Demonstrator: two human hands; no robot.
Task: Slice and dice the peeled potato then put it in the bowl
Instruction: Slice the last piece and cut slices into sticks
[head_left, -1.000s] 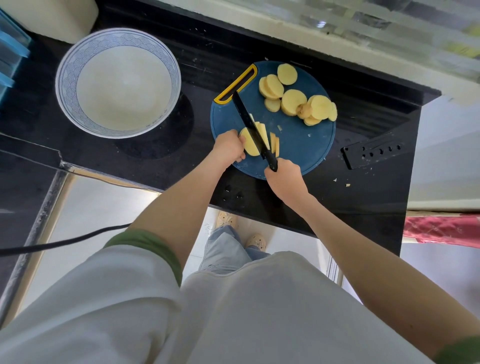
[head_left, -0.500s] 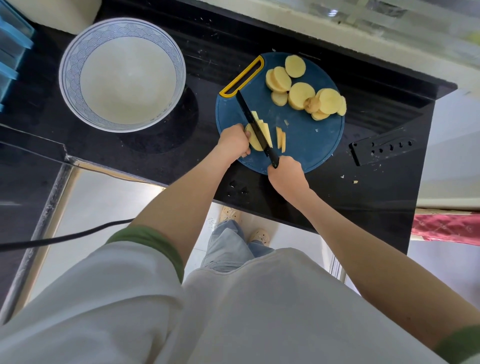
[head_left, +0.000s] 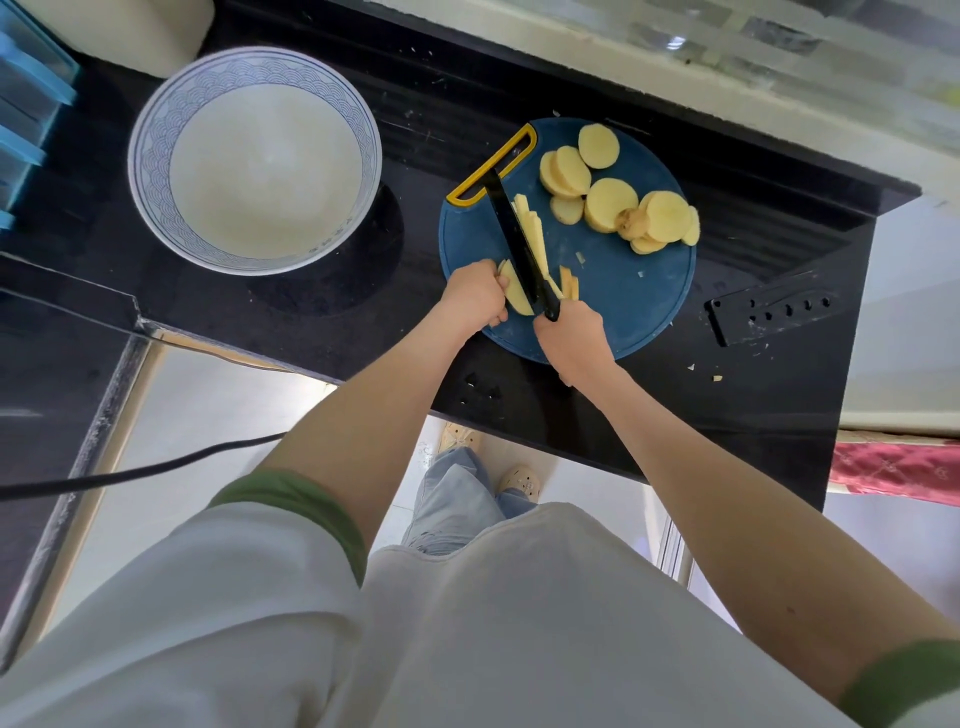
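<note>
Nearest the camera, both forearms are reaching out from white sleeves (head_left: 234, 597) with green cuffs. The right hand (head_left: 571, 338) is wrapping its fingers round the handle of a black knife (head_left: 511, 223), and the blade is running away from the body across the round blue cutting board (head_left: 639, 312). The left hand (head_left: 475, 299) is curling its fingertips onto a half-cut potato piece (head_left: 515, 299) just left of the blade, pinning it to the board. Pale strips (head_left: 535, 234) are lying along the blade's right side (some look like they're touching it). Further back on the board, the round slices (head_left: 610, 202) are sitting in an overlapping heap, apart from the knife. Over to the left on the black counter (head_left: 363, 322), well clear of the board, the white bowl (head_left: 150, 156) with a blue patterned rim is standing with no potato in it.
</note>
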